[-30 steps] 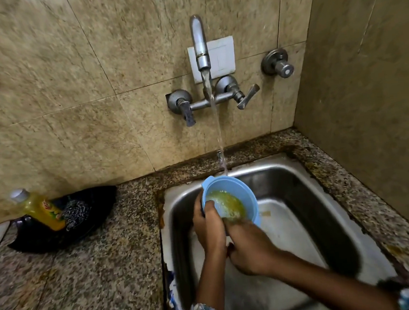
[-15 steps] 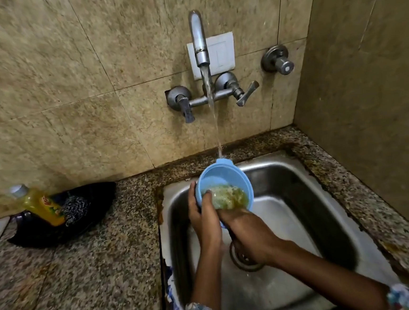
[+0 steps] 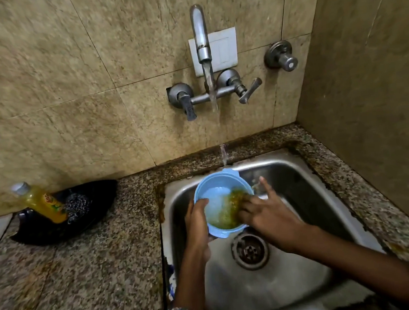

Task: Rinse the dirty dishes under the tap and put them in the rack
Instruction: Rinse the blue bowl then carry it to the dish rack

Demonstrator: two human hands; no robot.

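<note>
A light blue plastic bowl (image 3: pixel 214 193) smeared with yellow-green residue sits tilted over the steel sink (image 3: pixel 300 183). My left hand (image 3: pixel 196 221) grips its left rim. My right hand (image 3: pixel 265 210) has its fingers spread, some inside the bowl rubbing the residue on the right side. Water runs from the wall tap (image 3: pixel 200 36) and strikes the bowl's far rim. No rack is in view.
The sink drain (image 3: pixel 250 249) lies just below the bowl. On the granite counter (image 3: pixel 85 276) to the left, a black tray (image 3: pixel 63 216) holds a yellow soap bottle (image 3: pixel 39 202) and a steel scrubber (image 3: pixel 78 206). A tiled wall rises on the right.
The bowl has tipped more open toward me. My right hand moved from under the bowl to its right side, fingers now spread and rubbing inside. Part of the bowl's inside shows clean blue.
</note>
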